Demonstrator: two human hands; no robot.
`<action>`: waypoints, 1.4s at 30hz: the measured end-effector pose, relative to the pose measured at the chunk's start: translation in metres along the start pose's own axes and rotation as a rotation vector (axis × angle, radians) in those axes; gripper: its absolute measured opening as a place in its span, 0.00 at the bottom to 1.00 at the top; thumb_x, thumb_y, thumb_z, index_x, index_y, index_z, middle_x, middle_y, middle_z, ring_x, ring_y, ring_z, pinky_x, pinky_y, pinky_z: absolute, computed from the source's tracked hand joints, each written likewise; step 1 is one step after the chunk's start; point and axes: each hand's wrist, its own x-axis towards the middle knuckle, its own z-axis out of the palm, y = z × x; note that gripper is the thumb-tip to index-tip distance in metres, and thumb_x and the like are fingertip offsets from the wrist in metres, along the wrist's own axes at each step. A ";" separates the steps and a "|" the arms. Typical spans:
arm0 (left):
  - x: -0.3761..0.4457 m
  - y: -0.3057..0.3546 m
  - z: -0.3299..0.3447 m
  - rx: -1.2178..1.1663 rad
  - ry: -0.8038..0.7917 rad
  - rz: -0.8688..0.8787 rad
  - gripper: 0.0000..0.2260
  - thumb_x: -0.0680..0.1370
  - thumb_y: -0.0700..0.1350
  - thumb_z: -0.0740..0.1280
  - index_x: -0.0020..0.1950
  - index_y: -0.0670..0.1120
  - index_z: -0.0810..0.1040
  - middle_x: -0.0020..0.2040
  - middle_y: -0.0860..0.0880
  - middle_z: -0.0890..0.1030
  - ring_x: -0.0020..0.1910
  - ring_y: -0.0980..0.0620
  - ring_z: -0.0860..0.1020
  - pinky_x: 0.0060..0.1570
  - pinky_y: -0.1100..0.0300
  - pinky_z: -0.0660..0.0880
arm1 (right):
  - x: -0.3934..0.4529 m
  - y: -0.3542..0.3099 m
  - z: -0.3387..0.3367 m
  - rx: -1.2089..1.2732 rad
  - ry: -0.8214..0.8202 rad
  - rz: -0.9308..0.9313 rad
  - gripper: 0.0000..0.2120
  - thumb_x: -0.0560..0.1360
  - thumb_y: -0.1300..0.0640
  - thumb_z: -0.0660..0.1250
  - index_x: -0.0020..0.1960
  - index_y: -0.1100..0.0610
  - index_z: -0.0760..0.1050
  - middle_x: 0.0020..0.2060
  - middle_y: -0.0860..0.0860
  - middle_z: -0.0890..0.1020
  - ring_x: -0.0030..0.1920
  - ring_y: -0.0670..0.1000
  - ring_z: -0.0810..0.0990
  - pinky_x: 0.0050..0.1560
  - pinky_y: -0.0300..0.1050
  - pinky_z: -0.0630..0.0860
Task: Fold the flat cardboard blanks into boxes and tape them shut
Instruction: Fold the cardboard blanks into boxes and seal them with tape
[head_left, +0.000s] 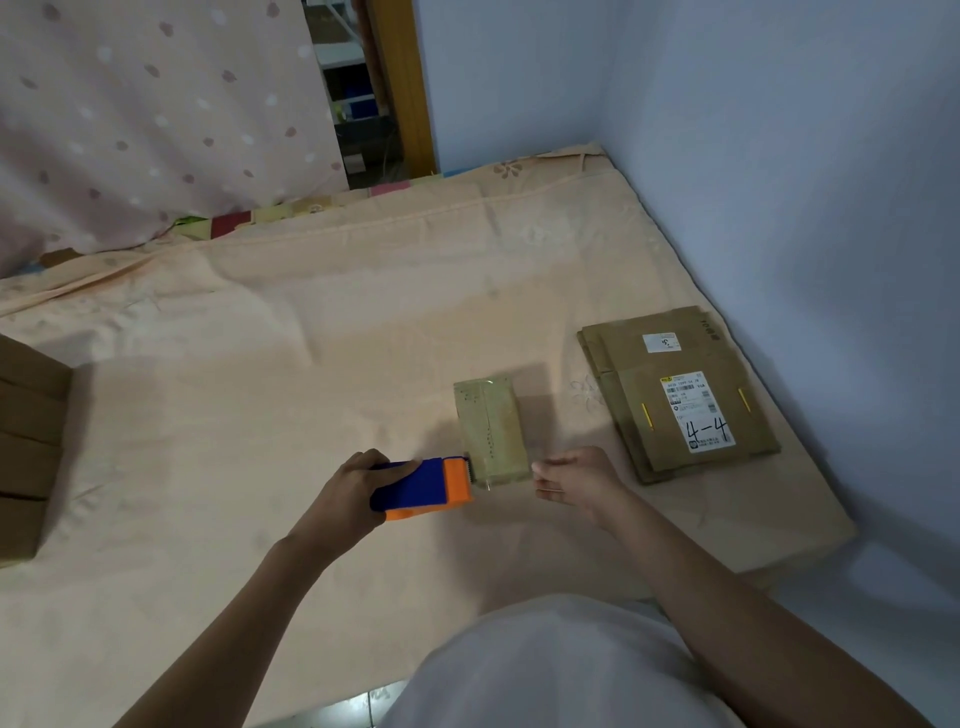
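at centre of the bed sheet (260, 322), left hand (349, 488) grips the blue-orange tape dispenser (422, 488), fingers wrapped round its body, cutter end touching the near end of a small tape-wrapped box (491, 428). right hand (574, 480) hangs loose and released at the box's 3 o'clock, just beside it; whether it touches is unclear. flat cardboard blanks (680, 395) stacked at 2 o'clock by the wall. brown boxes (28, 441) at 9 o'clock, cut off by the frame. sheet open at 11–12 o'clock.
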 end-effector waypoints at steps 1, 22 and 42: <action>0.000 0.000 0.000 0.001 -0.003 0.000 0.32 0.70 0.35 0.76 0.72 0.53 0.74 0.53 0.49 0.78 0.51 0.53 0.72 0.48 0.64 0.69 | 0.001 0.001 -0.002 0.007 0.026 0.000 0.07 0.74 0.69 0.73 0.51 0.69 0.80 0.42 0.62 0.85 0.40 0.57 0.85 0.43 0.47 0.84; 0.002 0.001 0.009 -0.007 -0.049 -0.022 0.33 0.72 0.37 0.75 0.74 0.56 0.71 0.55 0.52 0.76 0.53 0.55 0.70 0.49 0.71 0.65 | 0.010 0.007 0.018 -0.450 0.308 -0.108 0.11 0.78 0.58 0.68 0.42 0.64 0.82 0.41 0.59 0.86 0.42 0.61 0.85 0.46 0.54 0.83; 0.003 0.011 0.009 -0.004 -0.026 -0.014 0.32 0.72 0.38 0.76 0.74 0.55 0.71 0.53 0.49 0.77 0.51 0.53 0.71 0.49 0.65 0.69 | -0.008 -0.015 0.049 -0.656 0.380 -0.221 0.14 0.75 0.55 0.75 0.38 0.59 0.71 0.36 0.53 0.77 0.38 0.54 0.76 0.27 0.39 0.61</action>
